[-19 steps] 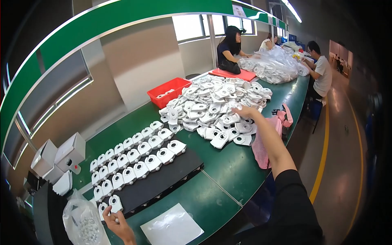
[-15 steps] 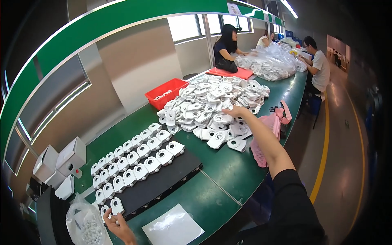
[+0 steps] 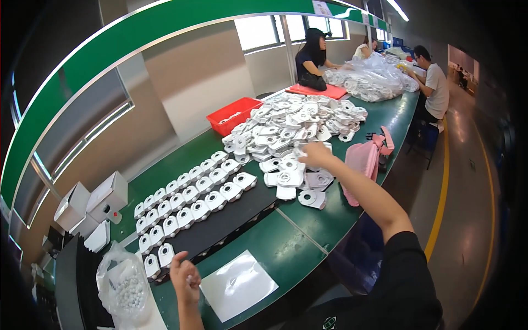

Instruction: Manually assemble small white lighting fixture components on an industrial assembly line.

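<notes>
Red bin (image 3: pixel 220 126) holds white parts (image 3: pixel 230 117), clear bag (image 3: pixel 113 262) white beads (image 3: pixel 129 292); our left hand (image 3: pixel 186 274) has curled fingers (image 3: pixel 176 263), our right hand (image 3: pixel 318 156) is at the pile (image 3: pixel 297 118); either grip we cannot tell.

The right hand (image 3: pixel 316 156) blurs against the pile of white parts (image 3: pixel 294 118), its grip unclear. Whether the curled left hand (image 3: pixel 185 272) holds anything is too small to tell; the lower edge cuts off its forearm (image 3: pixel 190 314).

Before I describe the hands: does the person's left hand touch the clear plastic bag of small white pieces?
Apart: the head view shows the left hand right of the clear plastic bag, with green table visible between them.
</notes>
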The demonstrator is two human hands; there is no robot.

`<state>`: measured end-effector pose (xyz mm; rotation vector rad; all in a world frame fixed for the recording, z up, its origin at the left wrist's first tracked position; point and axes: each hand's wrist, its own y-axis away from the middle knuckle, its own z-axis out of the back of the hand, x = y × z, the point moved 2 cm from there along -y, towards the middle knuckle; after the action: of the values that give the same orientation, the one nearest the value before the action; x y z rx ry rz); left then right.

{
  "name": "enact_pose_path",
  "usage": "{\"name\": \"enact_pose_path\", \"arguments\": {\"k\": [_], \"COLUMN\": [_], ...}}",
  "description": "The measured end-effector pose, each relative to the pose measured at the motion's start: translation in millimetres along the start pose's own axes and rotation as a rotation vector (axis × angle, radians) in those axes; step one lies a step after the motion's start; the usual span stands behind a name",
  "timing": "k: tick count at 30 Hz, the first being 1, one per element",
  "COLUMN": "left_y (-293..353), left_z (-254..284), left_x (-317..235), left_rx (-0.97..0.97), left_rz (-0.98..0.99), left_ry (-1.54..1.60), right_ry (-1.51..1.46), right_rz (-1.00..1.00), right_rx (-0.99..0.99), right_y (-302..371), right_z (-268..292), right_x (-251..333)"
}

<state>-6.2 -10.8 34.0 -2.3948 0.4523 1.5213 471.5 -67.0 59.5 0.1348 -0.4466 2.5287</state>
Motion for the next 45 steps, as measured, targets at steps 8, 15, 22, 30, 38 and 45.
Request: {"name": "enact_pose_path", "arguments": {"k": [8,15,22,30,38,45], "left_y": [6.1,9.9,8.6,4.1,3.2,3.8], "left_z": [3.5,-9.8,-1.6,-1.0,4.1,3.8], "left_x": [6.7,8.9,12.4,8.6,11.3,12.2], "left_rx": [0.272,0.270,0.143,0.121,0.136,0.091], "left_rz": [0.410,0.429,0.395,0.274,0.207,0.260], "left_ry": [0.434,0.206,0.147,0.295,0.260,0.275], "right_ry": [0.252,0.107,0.073,-1.261,-1.378,-1.275], "right_rz": [0.195,0.231,0.380,0.293,0.239,0.281], "right_rx": [0.201,0.213,0.053,0.556,0.617,0.552], "right_y": [130.5,157.8,159.5,197.6,223.7,225.0], "right_z": [15.4,16.2,40.2,-1.4,-40.8,-42.2], "right_x": [40.5,31.7,82.3,185.1,224.5,225.9]}}
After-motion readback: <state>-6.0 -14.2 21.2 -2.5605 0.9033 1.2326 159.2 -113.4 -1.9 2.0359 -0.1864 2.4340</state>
